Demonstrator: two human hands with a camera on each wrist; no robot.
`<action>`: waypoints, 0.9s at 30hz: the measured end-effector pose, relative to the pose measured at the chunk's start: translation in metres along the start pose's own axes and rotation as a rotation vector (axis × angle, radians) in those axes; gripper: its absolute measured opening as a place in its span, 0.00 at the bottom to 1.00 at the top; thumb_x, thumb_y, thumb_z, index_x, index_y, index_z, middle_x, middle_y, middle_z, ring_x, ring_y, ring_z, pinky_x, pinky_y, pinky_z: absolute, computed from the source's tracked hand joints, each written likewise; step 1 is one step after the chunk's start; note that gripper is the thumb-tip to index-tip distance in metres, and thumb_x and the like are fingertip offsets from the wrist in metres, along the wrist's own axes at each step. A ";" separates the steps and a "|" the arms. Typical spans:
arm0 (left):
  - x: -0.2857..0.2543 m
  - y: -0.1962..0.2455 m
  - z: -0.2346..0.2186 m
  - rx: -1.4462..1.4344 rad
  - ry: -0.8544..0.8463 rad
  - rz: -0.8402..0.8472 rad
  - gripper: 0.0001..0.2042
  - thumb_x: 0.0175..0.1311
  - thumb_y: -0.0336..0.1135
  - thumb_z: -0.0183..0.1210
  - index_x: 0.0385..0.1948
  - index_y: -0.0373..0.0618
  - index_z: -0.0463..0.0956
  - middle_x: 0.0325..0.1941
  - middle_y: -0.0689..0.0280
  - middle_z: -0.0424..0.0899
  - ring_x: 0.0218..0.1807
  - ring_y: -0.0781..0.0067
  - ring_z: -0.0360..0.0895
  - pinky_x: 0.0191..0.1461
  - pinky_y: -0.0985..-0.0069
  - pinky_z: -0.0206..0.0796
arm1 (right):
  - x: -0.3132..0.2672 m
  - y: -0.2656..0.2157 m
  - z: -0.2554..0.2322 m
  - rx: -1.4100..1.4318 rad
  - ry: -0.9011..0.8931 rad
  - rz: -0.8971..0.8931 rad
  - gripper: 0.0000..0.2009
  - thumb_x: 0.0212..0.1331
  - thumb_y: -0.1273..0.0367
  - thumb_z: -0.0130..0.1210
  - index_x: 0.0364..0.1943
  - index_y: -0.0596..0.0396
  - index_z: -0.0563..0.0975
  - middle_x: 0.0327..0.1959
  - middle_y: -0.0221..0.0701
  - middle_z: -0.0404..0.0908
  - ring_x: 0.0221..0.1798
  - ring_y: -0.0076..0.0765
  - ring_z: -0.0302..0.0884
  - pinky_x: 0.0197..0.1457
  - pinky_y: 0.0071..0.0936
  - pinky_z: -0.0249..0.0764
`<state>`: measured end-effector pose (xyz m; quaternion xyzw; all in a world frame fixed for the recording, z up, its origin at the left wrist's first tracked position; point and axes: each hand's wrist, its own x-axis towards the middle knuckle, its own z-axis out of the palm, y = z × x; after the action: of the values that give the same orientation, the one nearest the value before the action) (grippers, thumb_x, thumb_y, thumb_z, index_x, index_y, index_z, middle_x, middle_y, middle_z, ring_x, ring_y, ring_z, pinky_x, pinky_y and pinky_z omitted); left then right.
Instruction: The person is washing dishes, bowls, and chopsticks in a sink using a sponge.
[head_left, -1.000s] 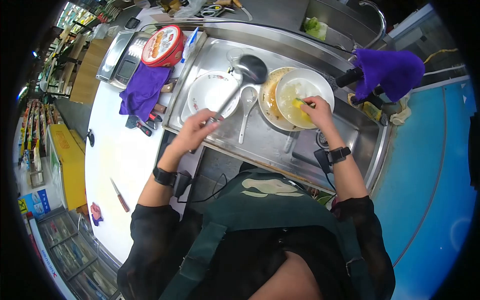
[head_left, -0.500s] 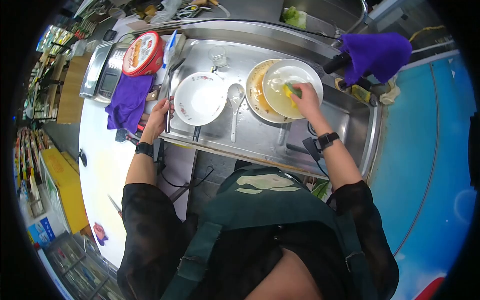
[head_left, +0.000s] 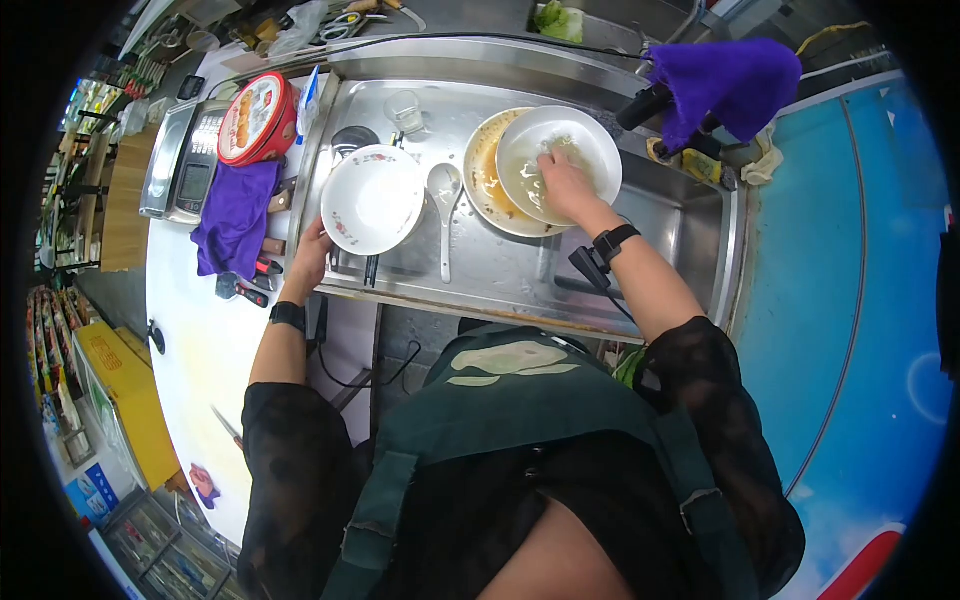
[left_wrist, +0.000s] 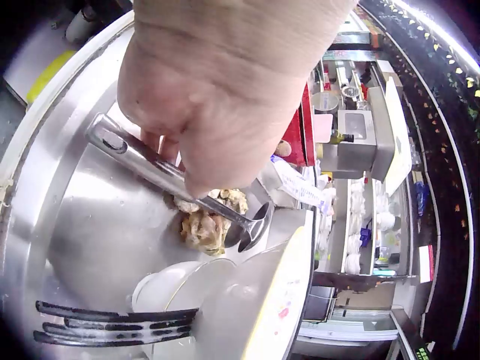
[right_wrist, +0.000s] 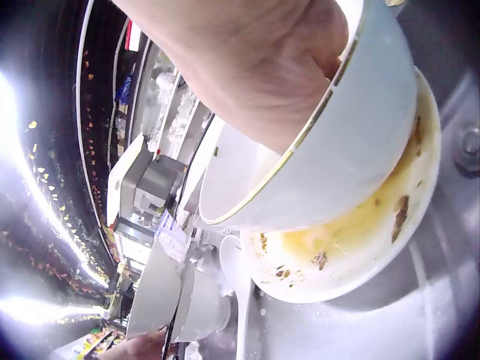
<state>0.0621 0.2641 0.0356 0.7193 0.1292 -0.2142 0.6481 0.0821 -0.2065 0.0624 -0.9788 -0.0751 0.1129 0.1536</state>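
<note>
My left hand [head_left: 312,252] is at the left end of the sink tray, beside a white flower-patterned bowl [head_left: 372,200]. Its thumb and fingers lie on either side of a ladle's metal handle [left_wrist: 142,156]; the ladle's dark head [head_left: 353,138] shows behind the bowl. My right hand [head_left: 566,185] reaches palm down into a larger white bowl [head_left: 607,160] holding cloudy, bubbly water. Its fingertips are hidden and no sponge shows, so I cannot tell what they hold. This bowl sits tilted on a stained plate [right_wrist: 322,289] with brown liquid and food scraps.
Between the bowls lies a white spoon [head_left: 445,225]; black chopsticks [left_wrist: 112,326] stick out under the patterned bowl. Behind stands a glass cup [head_left: 404,112]. A red tin [head_left: 258,118], scale [head_left: 185,160], purple cloth [head_left: 235,220] and knives are left; a deeper basin [head_left: 685,235] is right.
The ladle swung over the patterned bowl to its left side and now lies low there. The right hand turned palm down in the soapy bowl; the yellow-green sponge it held is out of sight.
</note>
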 end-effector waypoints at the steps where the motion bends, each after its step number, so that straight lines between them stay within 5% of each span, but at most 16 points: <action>1: -0.005 0.002 0.000 0.003 0.020 0.011 0.21 0.64 0.26 0.52 0.60 0.39 0.65 0.54 0.64 0.76 0.55 0.74 0.72 0.60 0.77 0.62 | -0.002 0.002 -0.001 0.000 0.001 0.002 0.23 0.45 0.77 0.56 0.50 0.57 0.68 0.58 0.48 0.64 0.58 0.59 0.67 0.57 0.44 0.70; 4: -0.018 0.000 -0.002 0.003 0.094 0.060 0.21 0.62 0.25 0.53 0.59 0.37 0.66 0.53 0.62 0.76 0.55 0.71 0.72 0.59 0.76 0.61 | -0.007 0.005 -0.006 0.043 0.050 -0.043 0.22 0.45 0.77 0.57 0.50 0.56 0.69 0.56 0.47 0.65 0.57 0.58 0.68 0.58 0.45 0.68; 6: -0.031 -0.002 -0.005 0.430 0.606 0.333 0.17 0.62 0.24 0.52 0.54 0.36 0.68 0.49 0.61 0.77 0.53 0.70 0.73 0.55 0.75 0.64 | -0.008 0.007 -0.011 0.108 -0.001 -0.021 0.22 0.44 0.75 0.59 0.48 0.56 0.70 0.54 0.47 0.67 0.56 0.54 0.69 0.58 0.42 0.68; 8: -0.068 0.033 0.039 0.486 0.718 0.448 0.13 0.63 0.23 0.51 0.49 0.36 0.70 0.46 0.60 0.77 0.51 0.70 0.74 0.51 0.76 0.66 | -0.008 0.008 -0.013 0.194 -0.011 -0.023 0.21 0.44 0.73 0.60 0.46 0.57 0.71 0.51 0.46 0.70 0.54 0.51 0.70 0.56 0.40 0.69; 10: -0.091 0.046 0.086 0.372 0.451 0.584 0.11 0.65 0.25 0.52 0.48 0.37 0.69 0.44 0.60 0.77 0.48 0.70 0.76 0.47 0.76 0.68 | -0.008 0.007 -0.012 0.275 -0.024 -0.026 0.20 0.43 0.71 0.61 0.44 0.57 0.73 0.48 0.44 0.72 0.52 0.48 0.72 0.55 0.39 0.70; 13: -0.107 0.070 0.198 -0.052 -0.180 0.174 0.17 0.69 0.34 0.50 0.56 0.36 0.63 0.44 0.58 0.77 0.46 0.69 0.77 0.45 0.74 0.72 | -0.007 -0.002 -0.004 0.524 0.001 -0.140 0.17 0.44 0.67 0.64 0.39 0.58 0.76 0.40 0.42 0.79 0.45 0.43 0.77 0.51 0.34 0.72; 16: -0.068 0.074 0.267 -0.445 -0.367 -0.273 0.24 0.73 0.45 0.43 0.63 0.41 0.52 0.54 0.51 0.72 0.53 0.55 0.76 0.55 0.66 0.72 | -0.011 -0.015 -0.002 0.607 0.107 -0.112 0.17 0.45 0.67 0.63 0.40 0.58 0.78 0.41 0.44 0.78 0.46 0.48 0.77 0.51 0.36 0.72; 19: -0.015 0.063 0.305 -0.688 -0.457 -0.342 0.27 0.73 0.47 0.41 0.65 0.48 0.41 0.60 0.48 0.63 0.53 0.52 0.76 0.54 0.61 0.74 | -0.019 -0.012 -0.005 0.594 0.085 -0.106 0.13 0.48 0.65 0.61 0.36 0.57 0.80 0.39 0.45 0.79 0.43 0.50 0.77 0.49 0.38 0.73; 21: 0.007 0.058 0.321 -0.677 -0.404 -0.200 0.24 0.73 0.36 0.39 0.64 0.56 0.37 0.61 0.47 0.60 0.52 0.49 0.76 0.46 0.57 0.80 | -0.026 -0.006 -0.017 0.505 -0.048 -0.105 0.09 0.47 0.66 0.60 0.32 0.54 0.82 0.37 0.44 0.79 0.42 0.52 0.77 0.46 0.38 0.74; 24: 0.000 0.070 0.329 -0.523 -0.299 -0.201 0.27 0.67 0.22 0.36 0.63 0.59 0.36 0.62 0.46 0.57 0.52 0.45 0.75 0.39 0.56 0.83 | -0.034 0.012 -0.034 0.297 -0.257 -0.137 0.10 0.46 0.67 0.59 0.32 0.56 0.82 0.34 0.43 0.79 0.40 0.47 0.77 0.44 0.37 0.71; 25: -0.001 0.074 0.331 -0.523 -0.300 -0.201 0.27 0.67 0.22 0.36 0.63 0.59 0.36 0.62 0.46 0.57 0.52 0.45 0.75 0.39 0.56 0.83 | -0.037 0.018 -0.037 0.297 -0.257 -0.135 0.10 0.46 0.67 0.59 0.32 0.56 0.82 0.34 0.43 0.79 0.40 0.47 0.77 0.44 0.37 0.71; 27: -0.003 0.078 0.333 -0.543 -0.247 -0.203 0.32 0.61 0.15 0.33 0.64 0.59 0.34 0.63 0.43 0.57 0.51 0.38 0.75 0.42 0.51 0.81 | -0.044 0.028 -0.042 -0.297 -0.001 -0.161 0.06 0.46 0.70 0.58 0.28 0.53 0.82 0.37 0.39 0.78 0.43 0.46 0.75 0.50 0.36 0.68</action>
<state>0.0487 -0.0744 0.0828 0.4719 0.1730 -0.3213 0.8026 0.0535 -0.2528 0.1011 -0.9814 -0.1695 0.0883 0.0158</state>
